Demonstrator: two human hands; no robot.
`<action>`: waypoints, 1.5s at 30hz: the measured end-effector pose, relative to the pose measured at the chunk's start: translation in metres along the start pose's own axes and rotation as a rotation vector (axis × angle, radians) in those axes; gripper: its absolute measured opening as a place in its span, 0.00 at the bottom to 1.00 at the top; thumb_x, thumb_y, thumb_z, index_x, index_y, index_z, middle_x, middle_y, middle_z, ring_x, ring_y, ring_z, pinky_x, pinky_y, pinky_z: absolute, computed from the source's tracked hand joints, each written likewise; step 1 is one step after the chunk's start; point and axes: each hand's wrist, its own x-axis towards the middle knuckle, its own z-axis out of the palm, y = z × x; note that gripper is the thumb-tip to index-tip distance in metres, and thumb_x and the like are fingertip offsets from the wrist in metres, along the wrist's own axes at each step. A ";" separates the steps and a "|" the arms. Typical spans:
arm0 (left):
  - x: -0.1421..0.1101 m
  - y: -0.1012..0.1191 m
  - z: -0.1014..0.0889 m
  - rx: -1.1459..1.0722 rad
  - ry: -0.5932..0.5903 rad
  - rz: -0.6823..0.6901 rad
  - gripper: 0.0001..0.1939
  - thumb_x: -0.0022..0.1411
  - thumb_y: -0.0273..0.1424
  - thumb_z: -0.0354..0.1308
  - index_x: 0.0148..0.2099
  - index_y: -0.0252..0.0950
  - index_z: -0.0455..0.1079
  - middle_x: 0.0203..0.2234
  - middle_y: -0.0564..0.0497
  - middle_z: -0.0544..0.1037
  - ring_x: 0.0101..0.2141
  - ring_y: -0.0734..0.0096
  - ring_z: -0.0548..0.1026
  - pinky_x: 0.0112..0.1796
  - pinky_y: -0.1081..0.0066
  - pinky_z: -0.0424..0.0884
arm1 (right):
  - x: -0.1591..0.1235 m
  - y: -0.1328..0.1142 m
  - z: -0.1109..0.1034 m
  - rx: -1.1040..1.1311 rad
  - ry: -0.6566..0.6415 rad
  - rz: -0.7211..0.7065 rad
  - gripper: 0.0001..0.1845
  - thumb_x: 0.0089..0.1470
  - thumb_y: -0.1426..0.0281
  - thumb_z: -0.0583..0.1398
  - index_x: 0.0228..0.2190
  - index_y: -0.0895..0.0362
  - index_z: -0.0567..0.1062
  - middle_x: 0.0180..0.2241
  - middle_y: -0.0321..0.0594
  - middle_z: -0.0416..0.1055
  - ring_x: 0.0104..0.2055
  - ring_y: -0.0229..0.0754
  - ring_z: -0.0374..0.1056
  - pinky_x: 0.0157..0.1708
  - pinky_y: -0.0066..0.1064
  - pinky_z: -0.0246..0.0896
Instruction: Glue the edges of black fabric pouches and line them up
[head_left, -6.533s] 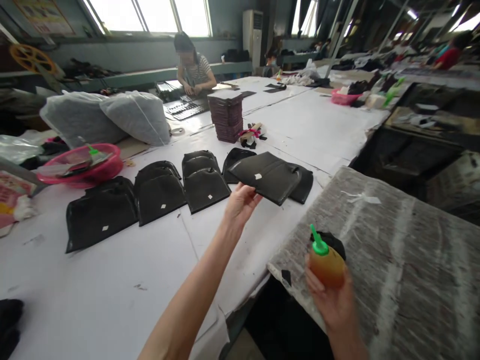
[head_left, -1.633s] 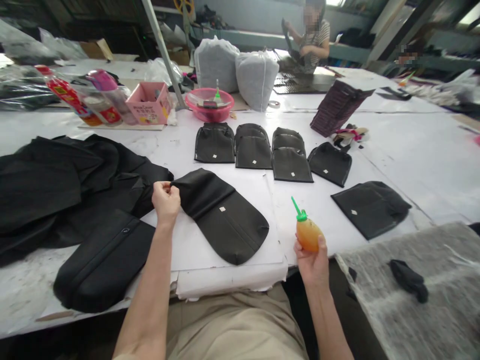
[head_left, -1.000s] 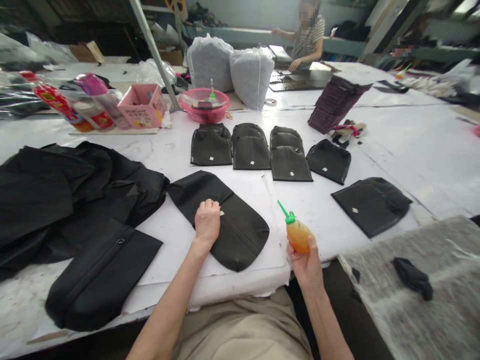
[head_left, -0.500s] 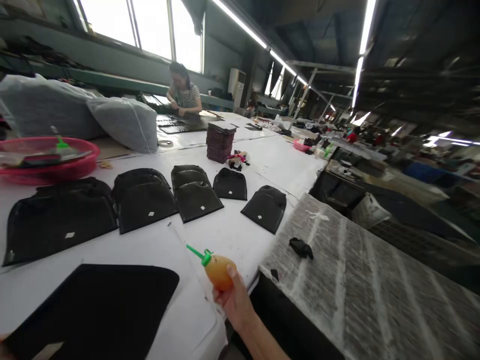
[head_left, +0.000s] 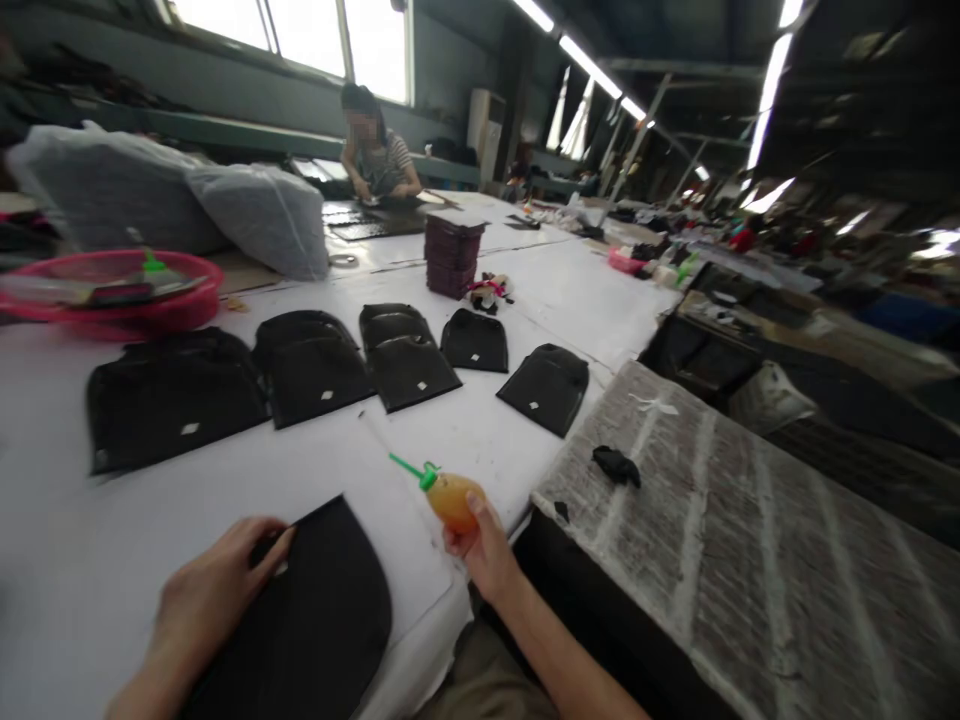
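Note:
My right hand [head_left: 484, 545] is wrapped round a squeeze bottle [head_left: 454, 501] of amber liquid, whose green nozzle points up and to the left above the white table [head_left: 315, 480]. At the lower left, my left hand [head_left: 221, 580] pinches the upper edge of a black panel [head_left: 330, 610] with one rounded corner. A small pale label shows beside those fingers. Beyond, a row of glossy black panels lies on the table, among them a double one [head_left: 409, 355] and a single one [head_left: 546, 388] at the right end; small white labels show on them.
A pink basin [head_left: 142, 318] and plastic-wrapped bundles [head_left: 259, 215] stand at the left. A purple stack [head_left: 452, 258] sits farther back, near a co-worker [head_left: 379, 160]. To the right is a film-covered stack [head_left: 697, 530] with a black scrap [head_left: 616, 466] on top.
My left hand has come into fuller view, gripping the black panel's edge, and the panel has turned and shifted right. The bottle stays in my right hand. The view has shifted slightly.

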 end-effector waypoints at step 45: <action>-0.135 0.125 0.026 0.195 0.068 0.037 0.25 0.60 0.45 0.74 0.51 0.35 0.74 0.51 0.40 0.78 0.54 0.49 0.75 0.55 0.50 0.69 | -0.014 0.038 0.057 -0.392 -0.345 0.083 0.22 0.52 0.55 0.69 0.40 0.53 0.68 0.30 0.32 0.75 0.23 0.35 0.69 0.20 0.27 0.64</action>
